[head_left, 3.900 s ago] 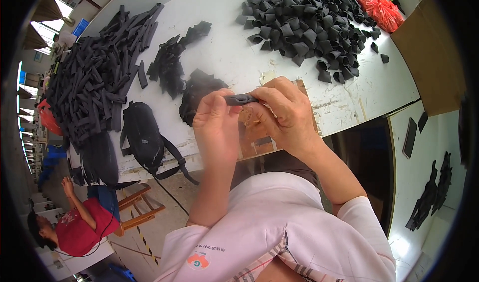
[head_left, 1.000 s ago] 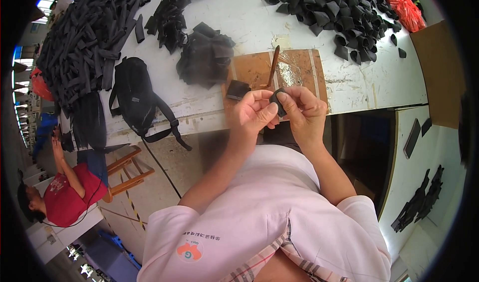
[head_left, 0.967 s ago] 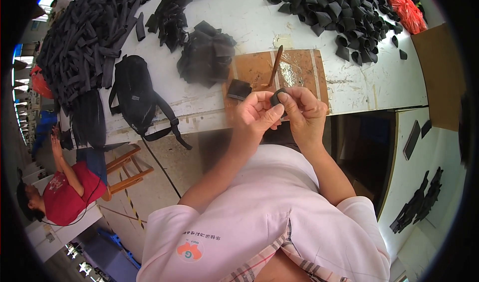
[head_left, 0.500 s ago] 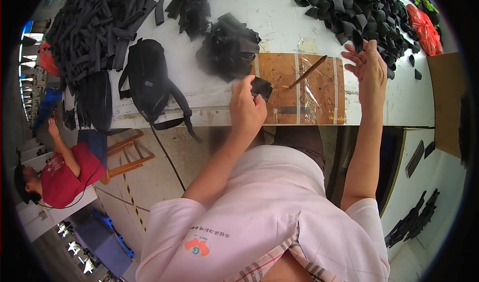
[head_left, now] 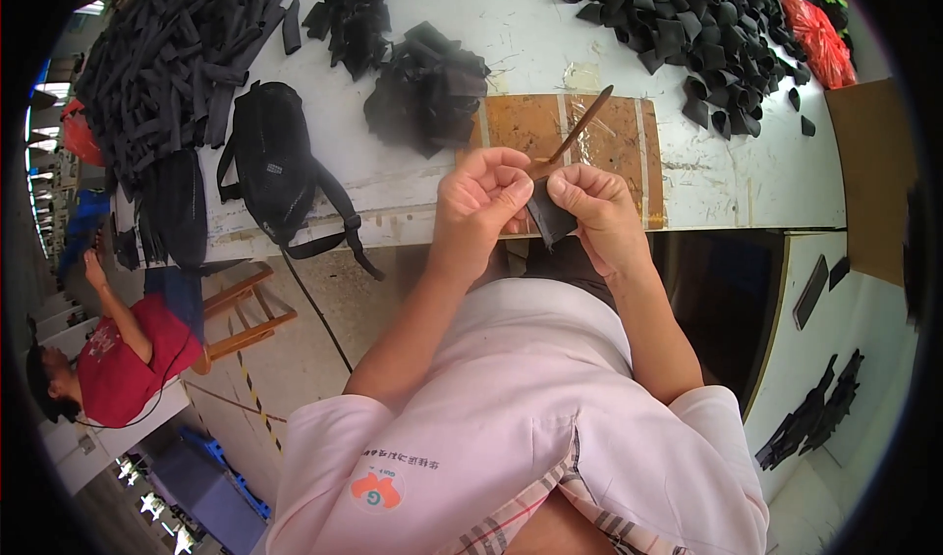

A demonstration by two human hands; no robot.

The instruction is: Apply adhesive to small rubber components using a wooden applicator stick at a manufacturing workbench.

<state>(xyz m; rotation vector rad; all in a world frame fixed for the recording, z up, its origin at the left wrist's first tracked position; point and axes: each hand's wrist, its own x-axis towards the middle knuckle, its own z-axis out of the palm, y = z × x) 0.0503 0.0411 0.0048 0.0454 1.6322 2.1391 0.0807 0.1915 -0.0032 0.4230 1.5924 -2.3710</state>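
Both hands sit at the near table edge: left hand [head_left: 483, 201] and right hand [head_left: 597, 211] pinched on a small flat black piece [head_left: 550, 219], just apart from each other.

Straight ahead: brown taped board [head_left: 629, 152] mostly bare, only a thin brown stick [head_left: 582, 125] lying diagonally across it.

Ahead-left: loose heap of black folded pieces [head_left: 424, 85] just beside the board.

Ahead-right: wide pile of black tube-like pieces [head_left: 678, 25] blocks the far side; bare white table [head_left: 747, 177] runs between it and the edge.

Far left: black bag with straps [head_left: 278, 167] hangs over the edge, long black strip stack [head_left: 167, 54] behind.
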